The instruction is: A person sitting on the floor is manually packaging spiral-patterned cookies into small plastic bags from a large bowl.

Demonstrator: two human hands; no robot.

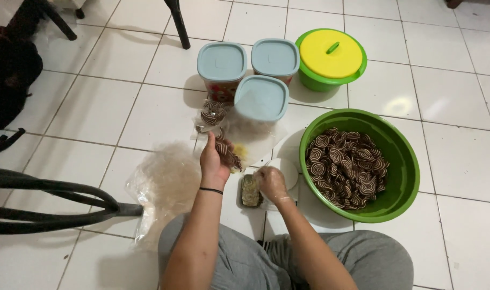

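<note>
Gripping a stack of spiral-patterned brown-and-cream cookies [226, 153], the left hand [213, 164] is curling shut just left of the round green plastic basin [403, 161]. Beside it, the plastic-gloved right hand [272, 184] is touching a small rectangular block [250, 191], fingers bent. Crinkled clear bags [167, 182] are lying farther left on smooth white tiles.

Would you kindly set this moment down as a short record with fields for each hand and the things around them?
Left hand: raised, holding a stack of brown-and-white spiral cookies
Right hand: in a thin clear glove, by a small dark tray
Green basin: on the right, holding many spiral cookies
Blue-lidded containers: three, shut, ahead of the hands
Green pot with yellow lid: behind the basin
Clear plastic bags: heaped on the floor, left of the left hand
</note>
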